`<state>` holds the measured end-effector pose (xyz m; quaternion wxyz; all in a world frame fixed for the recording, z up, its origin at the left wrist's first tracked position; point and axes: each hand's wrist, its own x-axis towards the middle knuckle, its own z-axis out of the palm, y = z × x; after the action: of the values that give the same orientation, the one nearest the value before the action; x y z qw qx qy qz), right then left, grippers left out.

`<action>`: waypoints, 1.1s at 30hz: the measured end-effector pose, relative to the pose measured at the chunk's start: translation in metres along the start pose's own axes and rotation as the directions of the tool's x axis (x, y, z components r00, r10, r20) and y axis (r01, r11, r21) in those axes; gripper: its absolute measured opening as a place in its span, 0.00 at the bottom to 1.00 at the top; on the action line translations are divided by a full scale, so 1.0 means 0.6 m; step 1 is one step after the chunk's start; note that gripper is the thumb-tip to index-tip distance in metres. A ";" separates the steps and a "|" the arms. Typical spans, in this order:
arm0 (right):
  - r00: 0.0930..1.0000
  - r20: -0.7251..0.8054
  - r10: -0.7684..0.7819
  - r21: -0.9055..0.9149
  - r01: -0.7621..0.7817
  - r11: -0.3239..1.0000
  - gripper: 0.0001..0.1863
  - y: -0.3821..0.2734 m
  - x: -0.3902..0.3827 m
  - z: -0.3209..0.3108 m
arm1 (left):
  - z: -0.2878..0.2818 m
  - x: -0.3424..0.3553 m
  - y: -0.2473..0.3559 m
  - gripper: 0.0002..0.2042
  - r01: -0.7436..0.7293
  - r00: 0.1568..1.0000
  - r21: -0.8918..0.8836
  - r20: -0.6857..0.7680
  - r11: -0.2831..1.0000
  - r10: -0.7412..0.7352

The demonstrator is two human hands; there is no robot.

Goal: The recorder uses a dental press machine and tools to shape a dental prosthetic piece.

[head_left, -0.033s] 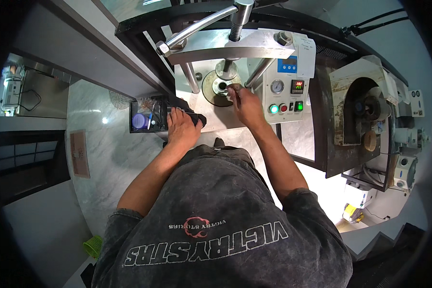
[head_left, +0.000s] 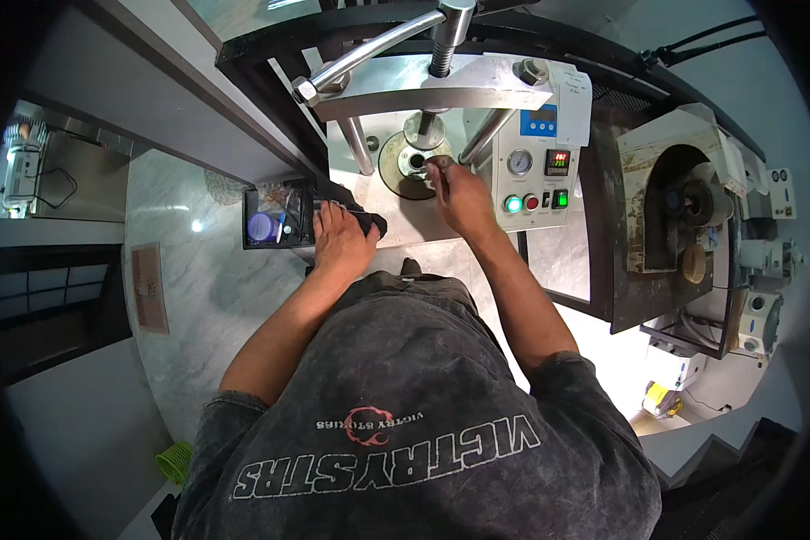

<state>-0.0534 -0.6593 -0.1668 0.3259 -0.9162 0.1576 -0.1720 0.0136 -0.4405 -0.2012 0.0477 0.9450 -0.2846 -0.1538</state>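
A press with a round dark plate (head_left: 390,171) stands before me, and a light metal ring around a dark hole lies at the plate's middle. Just right of that hole is my right hand (head_left: 463,196), its fingers pinched together. Something small and pale shows at the fingertips, too small to name. Above the plate hangs the round metal ram (head_left: 425,131). My left hand (head_left: 342,241) lies with its fingers apart on a black cloth (head_left: 369,222) at the press's left front, beside a black box (head_left: 250,241) that has a purple round item (head_left: 262,227) in it.
Two metal posts and a thick crossbar (head_left: 436,97) with a long handle (head_left: 369,51) frame the press. At right are a control panel (head_left: 531,171) with a gauge and lit buttons, and a furnace-like unit (head_left: 643,193) on a dark stand. A grey wall edge runs along the left.
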 end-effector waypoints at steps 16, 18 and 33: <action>0.844 0.202 0.497 0.865 -0.392 0.313 0.17 0.039 -0.053 0.027 | -0.009 0.002 0.001 0.40 0.006 0.999 -0.012 0.052 1.000 -0.005; 0.875 0.111 0.471 0.825 -0.345 0.447 0.17 0.036 -0.059 0.032 | -0.010 0.004 0.003 0.40 0.018 0.998 -0.014 0.055 1.000 -0.018; 0.962 -0.011 0.274 0.349 -0.254 0.902 0.15 0.000 -0.066 0.023 | -0.009 0.003 0.004 0.40 0.051 0.995 0.008 0.083 0.999 -0.052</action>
<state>-0.0828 -0.6358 -0.1854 0.4967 -0.8095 0.2572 -0.1784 0.0155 -0.4432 -0.1963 0.0293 0.9450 -0.2622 -0.1932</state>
